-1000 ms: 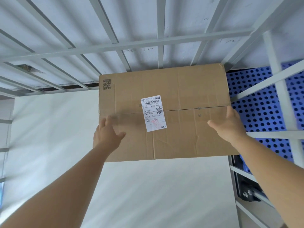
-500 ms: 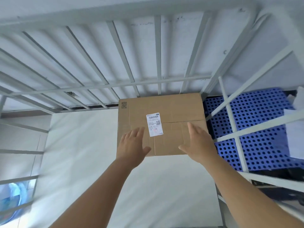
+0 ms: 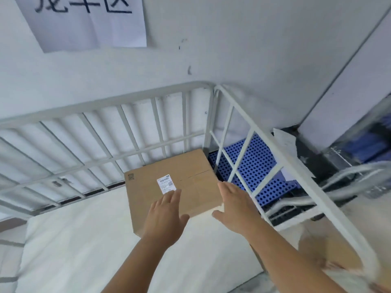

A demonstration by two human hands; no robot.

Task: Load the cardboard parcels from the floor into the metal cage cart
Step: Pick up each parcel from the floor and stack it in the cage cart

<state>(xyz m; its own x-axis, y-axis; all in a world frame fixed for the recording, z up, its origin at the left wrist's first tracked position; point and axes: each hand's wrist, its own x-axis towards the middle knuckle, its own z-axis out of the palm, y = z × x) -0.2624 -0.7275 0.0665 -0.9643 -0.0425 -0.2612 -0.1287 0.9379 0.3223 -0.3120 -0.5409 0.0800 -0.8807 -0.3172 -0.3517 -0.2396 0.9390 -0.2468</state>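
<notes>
Here, a cardboard parcel (image 3: 169, 187) is lying flat on the white floor (image 3: 84, 240) of the metal cage cart (image 3: 101, 106), tucked into the far right corner of that floor — its far edge is sitting close against the barred back wall and its right edge close against the barred side panel (image 3: 275, 149). A white shipping label (image 3: 166, 184) is showing on its top face, near the middle, and a small printed code square is sitting by the parcel's far left corner.

Both hands are reaching out over the near edge of the parcel. The left hand (image 3: 164, 216) is spreading flat with straight fingers, its fingertips (image 3: 175, 194) lying just below the label; whether they are pressing on the cardboard or hovering just above it cannot be told. The right hand (image 3: 234, 208) is likewise lying open, fingers straight, over the parcel's near right corner — neither hand is gripping anything.

Beyond the side panel a blue perforated pallet (image 3: 254, 163) is showing through the bars. On the wall above the cart a sheet of paper (image 3: 84, 20) with large dark characters is hanging. A second brown box (image 3: 330, 250), blurred, is sitting outside the cart near the lower right.
</notes>
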